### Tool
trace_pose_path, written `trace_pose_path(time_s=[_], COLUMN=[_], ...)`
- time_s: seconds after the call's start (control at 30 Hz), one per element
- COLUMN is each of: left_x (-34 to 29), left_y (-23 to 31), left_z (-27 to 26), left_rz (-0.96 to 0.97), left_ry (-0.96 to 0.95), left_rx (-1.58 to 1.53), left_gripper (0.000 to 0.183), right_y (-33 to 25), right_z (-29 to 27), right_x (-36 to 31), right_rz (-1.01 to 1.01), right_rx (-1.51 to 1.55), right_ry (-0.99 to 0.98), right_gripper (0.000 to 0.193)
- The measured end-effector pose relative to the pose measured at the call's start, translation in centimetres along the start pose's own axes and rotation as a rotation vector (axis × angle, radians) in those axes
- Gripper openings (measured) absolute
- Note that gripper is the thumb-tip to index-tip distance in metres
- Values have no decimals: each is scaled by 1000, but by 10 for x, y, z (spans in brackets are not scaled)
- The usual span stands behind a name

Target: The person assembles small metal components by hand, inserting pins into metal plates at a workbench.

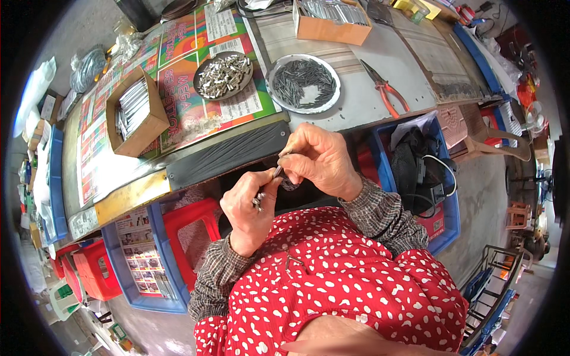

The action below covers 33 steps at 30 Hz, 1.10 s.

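Observation:
My left hand (248, 204) is closed around several small metal pieces (257, 202), whose silvery ends stick out below the fingers. Its thumb and forefinger grip a thin dark metal piece (277, 171) pointing up toward the other hand. My right hand (320, 159) pinches close to the tip of that piece; what lies between its fingertips is too small to make out. Both hands are in front of the table edge. Beyond them, a dark round plate (244, 89) holds short metal fittings (222, 72), and a white dish (309, 111) holds thin dark pins (297, 80).
Red-handled pliers (387, 94) lie right of the dish. Cardboard boxes of thin silvery strips stand at the left (155, 118) and back (332, 31). Beneath the table are a blue crate (153, 299), a red stool (184, 221) and another blue crate (452, 219) holding a black bag.

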<state>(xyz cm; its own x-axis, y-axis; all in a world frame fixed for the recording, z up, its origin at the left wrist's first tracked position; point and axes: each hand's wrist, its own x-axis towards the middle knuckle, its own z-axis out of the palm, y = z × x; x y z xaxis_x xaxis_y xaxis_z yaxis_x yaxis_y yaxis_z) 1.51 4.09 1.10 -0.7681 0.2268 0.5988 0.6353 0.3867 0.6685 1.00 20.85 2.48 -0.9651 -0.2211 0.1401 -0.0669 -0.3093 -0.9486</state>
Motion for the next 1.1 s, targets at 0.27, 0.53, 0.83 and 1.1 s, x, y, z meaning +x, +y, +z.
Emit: trace_pose_path(time_s=[0.27, 0.53, 0.83, 1.1], left_x=[-2, 0, -6, -5], left_y=[-5, -2, -6, -8], left_z=[-7, 5, -3, 5], left_rz=[-365, -61, -470, -144], left_ry=[-254, -34, -251, -53], left_rx=[-392, -3, -489, -107], left_gripper=[10, 14, 10, 14], right_y=[-4, 9, 1, 5], right_z=[-7, 12, -2, 15], right_x=[0, 3, -1, 5], right_rz=[56, -94, 24, -78], right_rx=[-15, -102, -44, -139], right_ry=[-88, 169, -41, 169], right_gripper=[10, 19, 13, 16])
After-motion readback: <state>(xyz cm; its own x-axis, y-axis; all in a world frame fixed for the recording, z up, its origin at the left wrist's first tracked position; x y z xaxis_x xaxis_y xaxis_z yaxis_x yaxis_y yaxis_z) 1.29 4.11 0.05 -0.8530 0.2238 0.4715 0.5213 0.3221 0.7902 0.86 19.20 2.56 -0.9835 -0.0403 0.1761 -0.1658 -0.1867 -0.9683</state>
